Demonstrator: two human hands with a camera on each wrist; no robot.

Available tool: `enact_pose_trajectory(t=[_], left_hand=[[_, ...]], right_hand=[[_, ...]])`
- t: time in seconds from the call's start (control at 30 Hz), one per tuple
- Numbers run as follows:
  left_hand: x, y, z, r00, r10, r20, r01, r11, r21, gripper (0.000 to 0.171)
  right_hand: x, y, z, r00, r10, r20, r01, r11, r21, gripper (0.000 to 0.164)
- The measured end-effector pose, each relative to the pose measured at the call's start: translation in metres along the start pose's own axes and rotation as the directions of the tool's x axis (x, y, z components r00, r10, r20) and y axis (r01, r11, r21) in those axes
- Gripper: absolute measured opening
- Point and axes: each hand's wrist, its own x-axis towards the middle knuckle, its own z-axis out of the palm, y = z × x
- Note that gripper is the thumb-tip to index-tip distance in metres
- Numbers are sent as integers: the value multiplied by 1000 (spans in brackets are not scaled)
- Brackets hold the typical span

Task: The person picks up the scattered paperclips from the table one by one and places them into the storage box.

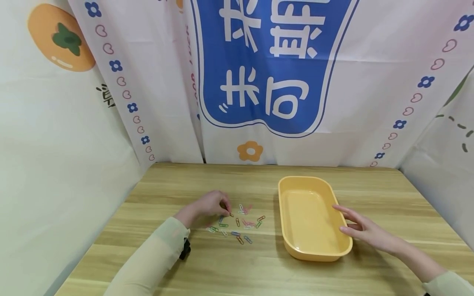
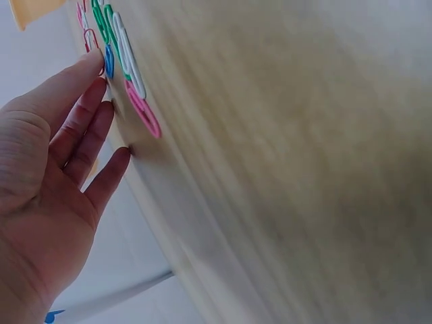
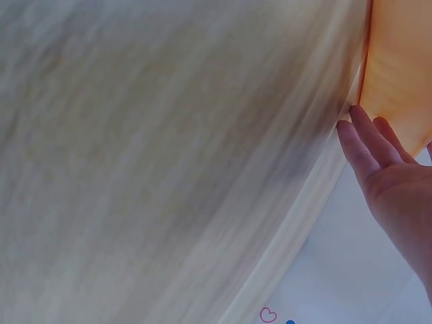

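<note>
Currently, left of the yellow tray (image 1: 309, 224), the left hand's grip (image 1: 214, 203) pinches a paper clip (image 1: 231, 214) among others (image 1: 248, 239) on the surface (image 1: 222, 273). The tray stretches lengthwise forward; the nearer right hand (image 1: 366, 234) touches its right rim, fingers extended.

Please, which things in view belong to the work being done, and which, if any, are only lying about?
Part of the work:
paper clips, at the left hand
yellow tray, touched by the right hand

Only surroundings, not loose items:
wood-grain table, underneath
printed cloth, behind
</note>
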Motion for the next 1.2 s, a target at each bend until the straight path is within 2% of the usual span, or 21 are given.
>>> enact_pose_trajectory(t=[0.1, 0.37, 0.6, 0.7, 0.8, 0.97, 1.2], left_hand=[[0, -2, 1, 1000, 7, -6, -7, 1000, -4, 7], [-1, -6, 0, 1000, 9, -10, -10, 996, -83, 4], [-3, -1, -2, 1000, -7, -12, 5, 994, -110, 4], [-1, 5, -5, 1000, -1, -8, 0, 988, -155, 5], [5, 13, -9, 999, 37, -32, -42, 984, -171, 6], [16, 30, -19, 992, 87, -89, -101, 983, -156, 5], [31, 60, -31, 980, 166, -111, -183, 970, -159, 3]], right_hand=[[-1, 0, 0, 1000, -6, -4, 6, 1000, -9, 59], [-1, 0, -1, 1000, -11, 2, 11, 1000, 1, 60], [0, 1, -1, 1000, -14, 26, 13, 1000, 24, 61], [0, 1, -1, 999, -24, 26, 23, 999, 26, 61], [0, 0, -2, 1000, -22, 19, 21, 1000, 21, 61], [0, 0, -3, 1000, -19, 14, 19, 1000, 13, 61], [1, 1, -3, 999, -26, 29, 25, 999, 38, 61]])
